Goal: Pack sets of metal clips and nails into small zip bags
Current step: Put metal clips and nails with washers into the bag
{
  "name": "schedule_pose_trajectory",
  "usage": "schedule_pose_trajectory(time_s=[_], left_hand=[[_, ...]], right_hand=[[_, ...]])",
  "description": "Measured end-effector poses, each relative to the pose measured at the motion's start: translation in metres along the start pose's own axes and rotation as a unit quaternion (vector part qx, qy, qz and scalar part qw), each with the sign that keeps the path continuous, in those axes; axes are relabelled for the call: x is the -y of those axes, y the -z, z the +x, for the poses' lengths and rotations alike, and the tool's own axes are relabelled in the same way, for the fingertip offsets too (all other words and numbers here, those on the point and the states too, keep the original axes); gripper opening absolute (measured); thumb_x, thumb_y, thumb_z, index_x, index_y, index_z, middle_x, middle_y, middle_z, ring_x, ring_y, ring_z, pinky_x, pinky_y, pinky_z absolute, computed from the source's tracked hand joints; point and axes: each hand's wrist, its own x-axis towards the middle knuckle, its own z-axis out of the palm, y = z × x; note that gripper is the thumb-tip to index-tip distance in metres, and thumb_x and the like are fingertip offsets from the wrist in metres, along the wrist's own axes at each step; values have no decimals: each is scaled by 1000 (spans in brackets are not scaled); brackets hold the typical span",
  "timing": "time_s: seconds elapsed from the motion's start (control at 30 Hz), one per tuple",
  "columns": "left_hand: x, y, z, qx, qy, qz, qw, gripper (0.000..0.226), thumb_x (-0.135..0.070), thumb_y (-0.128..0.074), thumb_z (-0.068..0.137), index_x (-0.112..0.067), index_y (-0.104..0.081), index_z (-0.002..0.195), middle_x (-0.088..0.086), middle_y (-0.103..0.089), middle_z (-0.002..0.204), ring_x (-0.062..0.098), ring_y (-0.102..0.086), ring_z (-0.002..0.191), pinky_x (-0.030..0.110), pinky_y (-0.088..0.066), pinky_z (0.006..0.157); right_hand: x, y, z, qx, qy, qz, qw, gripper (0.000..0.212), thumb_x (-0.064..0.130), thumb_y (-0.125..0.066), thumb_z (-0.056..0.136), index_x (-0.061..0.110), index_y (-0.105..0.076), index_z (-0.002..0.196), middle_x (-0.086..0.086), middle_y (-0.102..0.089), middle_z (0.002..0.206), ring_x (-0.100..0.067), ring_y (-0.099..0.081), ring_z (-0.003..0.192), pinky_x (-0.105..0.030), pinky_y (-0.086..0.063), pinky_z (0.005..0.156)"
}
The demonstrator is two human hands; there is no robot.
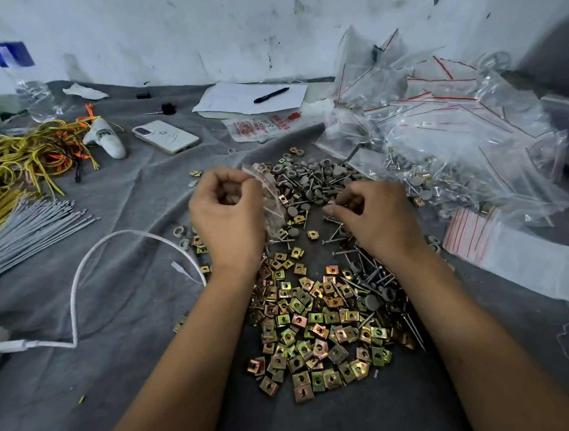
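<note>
A grey cloth [116,305] covers the work surface. Near its front edge lies a heap of metal clips [317,327] in brassy yellow, green and pinkish tints, and silver nails [368,277] with flat grey heads lie beside it. Toward the right edge, clear zip bags [450,131] carry thin red lines along their tops. At the left edge are yellow and orange wires [28,158] and pale grey ties [24,236]. A white cable [77,291] loops nearby. Near the back edge sit a white phone [166,136] and a black pen [271,95] on white paper [229,99].

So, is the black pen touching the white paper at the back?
Touching. The head view shows the black pen lying flat on the white paper, with no gap.
</note>
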Motion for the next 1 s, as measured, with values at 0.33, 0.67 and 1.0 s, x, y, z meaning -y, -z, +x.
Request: schedule_pose_trajectory(time_s=[0.33, 0.67, 1.0], left_hand=[[-4, 4, 8, -130, 15, -31, 991, 21, -5, -58, 78, -24, -60, 69, 6, -53, 66, 22, -46, 63, 34, -37, 59], [2, 5, 5, -63, 73, 50, 994, 15, -20, -59, 78, -18, -68, 67, 17, -62, 66, 26, -53, 63, 53, -51, 60], [2, 7, 1, 3, 81, 133, 988, 6, -10, -67, 78, -14, -70, 80, 8, -72, 73, 33, -72, 70, 53, -60, 63]], right_hand=[[7, -10, 2, 39, 99, -104, 989, 32, 31, -69, 93, 21, -66, 123, 1, -62, 124, -17, -45, 118, -30, -38, 93], [27, -31, 7, 127, 184, -129, 966, 45, 1, -63, 93, 11, -64, 136, -5, -55, 140, -25, -47, 127, -39, -42, 108], [8, -8, 2, 48, 62, -24, 997, 11, 13, -73, 92, 15, -77, 103, -1, -71, 102, -13, -64, 89, -32, -57, 84]])
